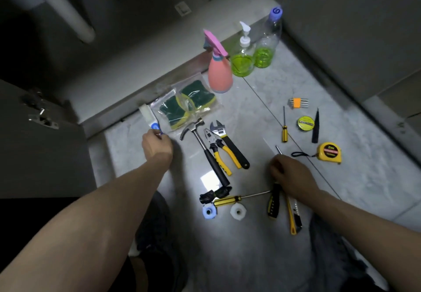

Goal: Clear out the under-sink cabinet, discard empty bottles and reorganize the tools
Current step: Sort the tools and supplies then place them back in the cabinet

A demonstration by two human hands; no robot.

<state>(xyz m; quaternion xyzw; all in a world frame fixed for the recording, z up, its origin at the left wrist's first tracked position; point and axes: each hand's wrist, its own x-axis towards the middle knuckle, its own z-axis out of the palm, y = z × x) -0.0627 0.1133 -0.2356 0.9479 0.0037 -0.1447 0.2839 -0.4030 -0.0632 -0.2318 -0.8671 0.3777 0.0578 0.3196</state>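
My left hand (157, 145) grips the blue-capped end of a clear plastic bottle (147, 114) lying on the floor by the cabinet edge. My right hand (290, 175) is curled round a black-and-yellow screwdriver (274, 203), its metal tip poking out above the fingers. Between the hands lie a hammer (205, 150), pliers (216, 153) and an adjustable wrench (229, 143). A pink spray bottle (219, 73), a pump bottle (242, 60) and a tall bottle (266, 48), both with green liquid, stand at the back.
A bag of green sponges (189, 105) lies by the left hand. A long yellow screwdriver (230, 200), utility knife (295, 216), tape measure (329, 153), small screwdriver (284, 130), hex keys (298, 103), tape roll (305, 122) and two plastic nuts (238, 211) lie on the tiled floor. Open cabinet doors stand left and right.
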